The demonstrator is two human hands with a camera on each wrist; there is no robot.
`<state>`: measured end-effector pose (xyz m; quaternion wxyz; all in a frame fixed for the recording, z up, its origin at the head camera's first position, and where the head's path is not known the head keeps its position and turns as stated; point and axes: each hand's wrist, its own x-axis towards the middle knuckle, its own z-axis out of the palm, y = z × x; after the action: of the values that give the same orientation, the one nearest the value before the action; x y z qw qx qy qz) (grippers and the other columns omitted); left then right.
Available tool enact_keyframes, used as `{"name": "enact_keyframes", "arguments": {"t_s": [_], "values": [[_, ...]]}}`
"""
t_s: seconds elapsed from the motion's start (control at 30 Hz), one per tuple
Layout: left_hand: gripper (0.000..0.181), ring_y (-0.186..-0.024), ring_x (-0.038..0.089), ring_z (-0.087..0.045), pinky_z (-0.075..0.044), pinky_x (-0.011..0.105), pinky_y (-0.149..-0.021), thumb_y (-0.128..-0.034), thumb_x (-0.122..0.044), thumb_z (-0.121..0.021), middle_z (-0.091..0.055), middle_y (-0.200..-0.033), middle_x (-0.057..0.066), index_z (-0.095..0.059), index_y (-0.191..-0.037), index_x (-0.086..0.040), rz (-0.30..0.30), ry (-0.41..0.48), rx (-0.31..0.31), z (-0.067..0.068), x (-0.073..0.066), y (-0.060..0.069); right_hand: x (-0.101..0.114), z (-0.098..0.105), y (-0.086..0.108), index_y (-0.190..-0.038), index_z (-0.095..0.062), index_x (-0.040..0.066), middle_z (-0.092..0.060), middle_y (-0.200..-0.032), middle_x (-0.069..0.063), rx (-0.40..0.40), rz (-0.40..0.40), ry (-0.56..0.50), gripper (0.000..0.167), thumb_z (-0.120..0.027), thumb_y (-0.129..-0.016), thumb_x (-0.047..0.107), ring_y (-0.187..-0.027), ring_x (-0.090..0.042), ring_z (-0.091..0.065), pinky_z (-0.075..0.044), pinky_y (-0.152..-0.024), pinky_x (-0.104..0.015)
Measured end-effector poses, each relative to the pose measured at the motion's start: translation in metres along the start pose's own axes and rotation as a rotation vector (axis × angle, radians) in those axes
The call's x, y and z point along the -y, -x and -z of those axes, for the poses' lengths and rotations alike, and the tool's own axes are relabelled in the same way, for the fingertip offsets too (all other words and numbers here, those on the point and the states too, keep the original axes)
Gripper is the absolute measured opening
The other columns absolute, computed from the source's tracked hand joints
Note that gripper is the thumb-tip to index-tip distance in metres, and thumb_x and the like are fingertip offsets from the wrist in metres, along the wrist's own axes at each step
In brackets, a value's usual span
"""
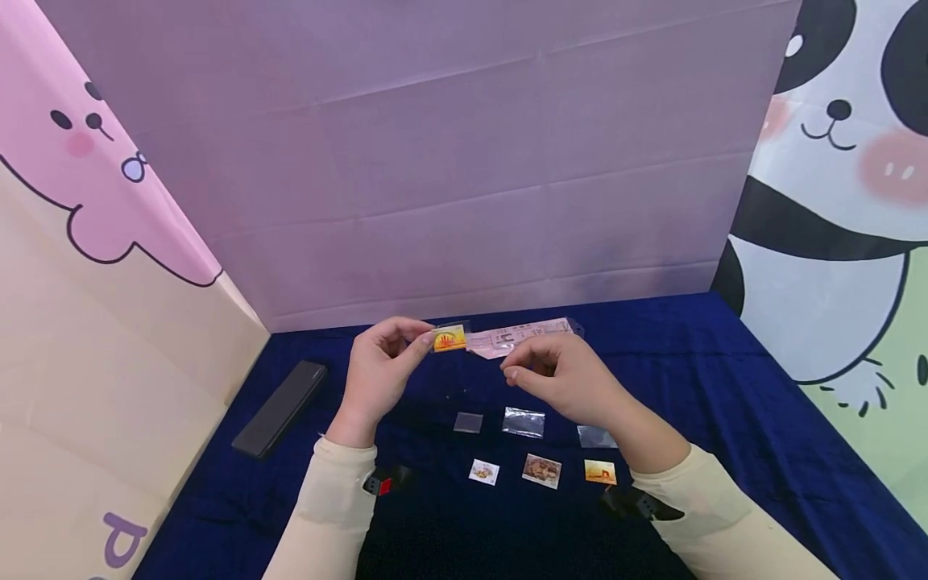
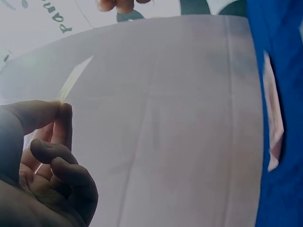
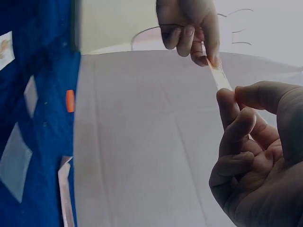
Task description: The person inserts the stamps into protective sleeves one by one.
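My left hand (image 1: 383,366) pinches a small yellow picture card (image 1: 449,338) in a clear plastic sleeve between thumb and forefinger, raised above the table. The sleeve's clear edge shows past the card's top and right side. To the right of it, my right hand (image 1: 561,370) hovers with loosely curled fingers, thumb and forefinger close together. Nothing shows between those fingertips. In the right wrist view the sleeved card (image 3: 219,78) appears to reach the right fingertips (image 3: 228,94), but the left wrist view has the right fingertips (image 2: 124,5) apart from it.
A pink printed wrapper (image 1: 518,337) lies at the back of the blue cloth (image 1: 435,515). Clear sleeves (image 1: 524,422) form a row, with picture cards (image 1: 541,471) nearer me. At left lies a black flat case (image 1: 279,409). The right wrist view shows an orange piece (image 3: 70,100).
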<state>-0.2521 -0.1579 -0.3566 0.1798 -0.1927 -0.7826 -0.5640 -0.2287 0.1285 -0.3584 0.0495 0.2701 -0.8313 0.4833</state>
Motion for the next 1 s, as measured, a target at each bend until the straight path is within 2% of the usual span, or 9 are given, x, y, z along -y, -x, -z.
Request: {"name": "enact_keyframes", "arguments": {"t_s": [0.23,0.33,0.53,0.83,1.0], "values": [[0.014,-0.072,0.026,-0.051,-0.042,0.026,-0.059,-0.0999,-0.029,-0.075,-0.071,-0.100,0.003,-0.079,-0.105,-0.016,0.102,-0.077,-0.014,0.009,0.021,0.006,-0.014,-0.008,0.005,-0.100,-0.078,0.024,-0.065,-0.082,0.006,0.052,-0.037,0.084,0.007,-0.073,-0.100,0.019,-0.064,-0.016,-0.054,-0.044,-0.056,-0.030],[0.013,-0.066,0.025,-0.047,-0.038,0.026,-0.054,-0.1000,-0.029,-0.075,-0.070,-0.104,0.003,-0.079,-0.104,-0.017,0.143,-0.099,-0.009,0.012,0.033,0.010,-0.019,-0.013,0.009,-0.100,-0.077,0.027,-0.065,-0.083,0.006,0.078,-0.056,0.082,0.008,-0.072,-0.101,0.021,-0.063,-0.016,-0.054,-0.045,-0.055,-0.029],[0.009,-0.061,0.022,-0.045,-0.036,0.027,-0.051,-0.1002,-0.025,-0.075,-0.069,-0.098,0.003,-0.078,-0.104,-0.018,0.191,-0.129,0.005,0.021,0.058,0.017,-0.029,-0.023,0.015,-0.099,-0.077,0.028,-0.067,-0.085,0.009,0.120,-0.061,0.088,0.009,-0.072,-0.101,0.021,-0.060,-0.014,-0.053,-0.043,-0.051,-0.028],[0.011,-0.071,0.025,-0.050,-0.039,0.028,-0.059,-0.0996,-0.025,-0.075,-0.069,-0.095,0.004,-0.079,-0.107,-0.017,0.260,-0.166,0.043,0.031,0.089,0.025,-0.043,-0.042,0.022,-0.098,-0.077,0.026,-0.068,-0.087,0.013,0.157,-0.073,0.123,0.004,-0.073,-0.100,0.026,-0.060,-0.011,-0.053,-0.043,-0.052,-0.026],[0.011,-0.078,0.023,-0.053,-0.042,0.030,-0.067,-0.0984,-0.025,-0.077,-0.072,-0.094,0.002,-0.079,-0.104,-0.016,0.338,-0.167,0.085,0.034,0.109,0.031,-0.048,-0.052,0.023,-0.099,-0.076,0.027,-0.067,-0.086,0.015,0.211,-0.087,0.134,0.003,-0.075,-0.099,0.025,-0.056,-0.008,-0.052,-0.043,-0.051,-0.026]]}}
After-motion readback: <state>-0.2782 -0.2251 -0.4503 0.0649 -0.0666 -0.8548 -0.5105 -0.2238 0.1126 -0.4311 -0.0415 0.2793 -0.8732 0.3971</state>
